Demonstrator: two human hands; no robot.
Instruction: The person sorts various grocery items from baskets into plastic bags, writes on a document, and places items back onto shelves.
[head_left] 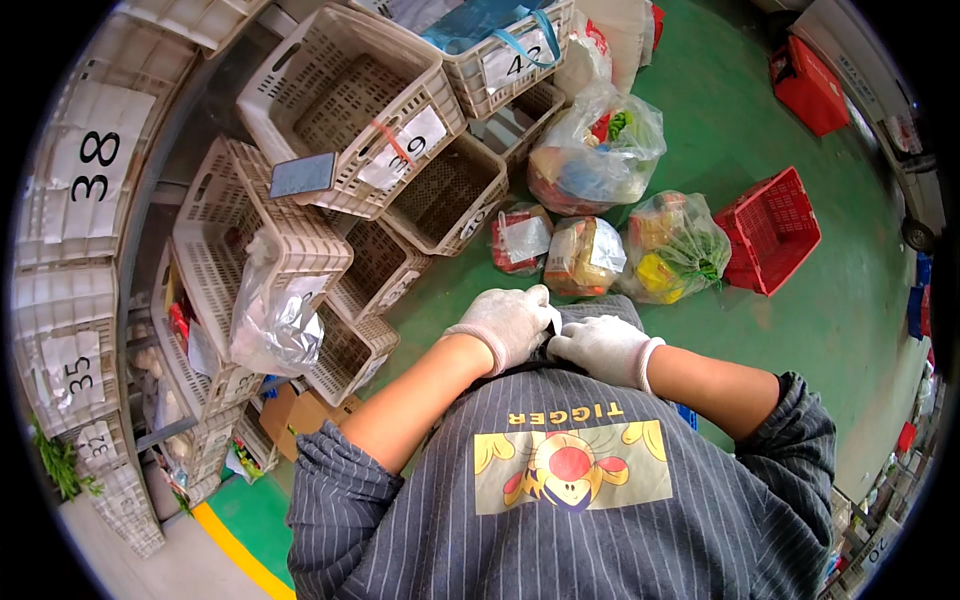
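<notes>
- The dark strip [553,329] lay at my waist, between my curled left hand [508,325] and right hand [606,350]; I couldn't tell whether either pinched it.
- Plastic bags [590,165] already stood filled; what was left didn't show.

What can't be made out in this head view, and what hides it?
Head view:
Whether left hand and right hand hold anything: gloved fingers cover it.
Blue bag: partly cut off by upper edge.
Some contents of large clear bag: obscured by wrinkled plastic.
</notes>
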